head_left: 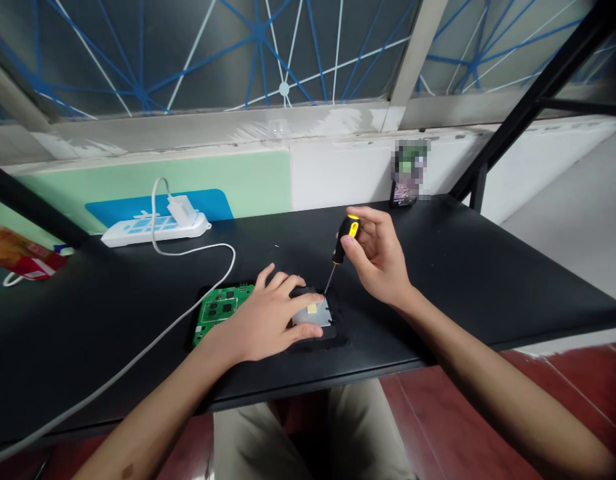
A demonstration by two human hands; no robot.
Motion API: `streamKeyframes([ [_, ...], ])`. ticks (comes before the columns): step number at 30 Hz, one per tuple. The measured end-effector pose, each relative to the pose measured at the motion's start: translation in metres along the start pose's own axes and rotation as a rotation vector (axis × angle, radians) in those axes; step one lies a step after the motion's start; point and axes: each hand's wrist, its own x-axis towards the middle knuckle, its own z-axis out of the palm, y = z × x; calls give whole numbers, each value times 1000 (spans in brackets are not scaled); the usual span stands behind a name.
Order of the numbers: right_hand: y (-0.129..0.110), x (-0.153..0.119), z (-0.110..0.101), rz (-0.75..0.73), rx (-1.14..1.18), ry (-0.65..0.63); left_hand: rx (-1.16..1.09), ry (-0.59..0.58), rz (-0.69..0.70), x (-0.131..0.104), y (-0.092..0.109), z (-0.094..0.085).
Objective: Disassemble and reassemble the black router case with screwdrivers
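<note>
My right hand (381, 260) clamps a black-and-yellow screwdriver (341, 247) in its fingers, tip at a silver metal plate (320, 318); my left hand (268, 313), fingers spread, rests on that plate, near a green circuit board (218, 310) on the black table (468, 280).

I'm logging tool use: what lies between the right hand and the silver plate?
In the head view, the screwdriver: the right hand holds its handle, and its shaft slants down toward the far right corner of the silver plate.

No text is legible; the red packet (28, 257) seems too blurred.
</note>
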Motion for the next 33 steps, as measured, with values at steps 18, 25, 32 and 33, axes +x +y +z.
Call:
streamKeyframes([
  [18,-3,-9,4,-342,160,-126,-96,-82,-11,-8,-5,-7],
  [25,-2,-6,7,-349,155,4,-54,-127,-45,-9,-5,-6],
  [32,-9,-13,7,-302,235,-88,-52,-118,-74,-8,-4,-7],
  [33,-9,-13,7,-290,240,-90,-52,-117,-74,-9,-4,-7],
])
